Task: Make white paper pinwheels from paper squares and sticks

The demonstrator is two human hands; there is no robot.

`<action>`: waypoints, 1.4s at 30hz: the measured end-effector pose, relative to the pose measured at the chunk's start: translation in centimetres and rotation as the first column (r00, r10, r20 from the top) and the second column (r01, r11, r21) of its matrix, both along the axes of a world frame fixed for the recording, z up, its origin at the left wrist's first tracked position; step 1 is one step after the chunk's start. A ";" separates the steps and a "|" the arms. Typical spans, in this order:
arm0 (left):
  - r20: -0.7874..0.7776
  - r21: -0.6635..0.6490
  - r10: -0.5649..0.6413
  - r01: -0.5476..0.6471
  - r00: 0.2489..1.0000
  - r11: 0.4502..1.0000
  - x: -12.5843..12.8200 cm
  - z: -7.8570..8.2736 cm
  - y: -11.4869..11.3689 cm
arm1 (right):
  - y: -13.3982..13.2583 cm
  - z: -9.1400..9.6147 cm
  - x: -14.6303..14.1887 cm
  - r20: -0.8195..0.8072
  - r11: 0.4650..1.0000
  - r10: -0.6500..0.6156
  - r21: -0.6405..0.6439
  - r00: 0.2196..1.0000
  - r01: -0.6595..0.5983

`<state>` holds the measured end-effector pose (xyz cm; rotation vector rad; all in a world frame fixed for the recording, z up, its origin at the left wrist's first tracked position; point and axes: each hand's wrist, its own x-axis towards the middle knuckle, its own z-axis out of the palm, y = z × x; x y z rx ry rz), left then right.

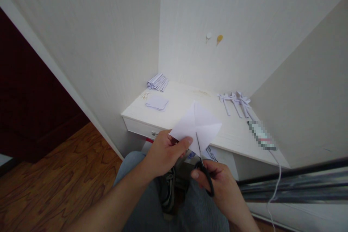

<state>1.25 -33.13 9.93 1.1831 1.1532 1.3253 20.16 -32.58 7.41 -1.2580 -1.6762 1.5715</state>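
My left hand (170,150) pinches a square sheet of white paper (208,119) near its left corner, thumb on top. The sheet is creased and held above the front edge of the white desk (179,94). Black-handled scissors (203,168) are in my right hand (217,177), fingers through the handles. Their blades lie at the sheet's near corner and point toward its middle. Whether the blades are fully closed I cannot tell.
Paper squares (157,102), small pale bits (145,95) and a pile of rolled paper sticks (158,82) lie at the left. Several paper pinwheels (236,103) lie at the right, near a phone (261,136) with a white cable (278,177). Walls enclose the desk.
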 end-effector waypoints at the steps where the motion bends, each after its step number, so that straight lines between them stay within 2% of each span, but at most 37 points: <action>1: -0.001 0.003 0.002 -0.002 1.000 1.000 0.0 0.0 0.0 | 0.0 0.0 0.0 0.005 1.000 -0.002 0.003 1.000 0.002; 14: -0.013 0.003 0.038 -0.038 0.999 0.999 0.1 0.2 0.2 | -0.2 0.4 0.0 -0.041 0.998 0.016 -0.060 0.999 -0.018; 24: -0.027 0.003 0.019 -0.019 0.999 1.000 0.2 0.3 -0.1 | -0.1 0.4 0.0 -0.074 0.998 0.023 -0.057 0.997 -0.027; 31: -0.058 -0.021 0.004 -0.006 0.998 1.000 0.1 0.0 -0.1 | 0.0 0.6 -0.2 -0.012 0.999 0.005 -0.037 1.000 -0.005; 42: -0.023 -0.009 0.004 -0.004 1.000 1.000 0.2 0.1 0.0 | 0.1 0.6 -0.2 -0.018 1.000 0.003 -0.020 1.000 -0.004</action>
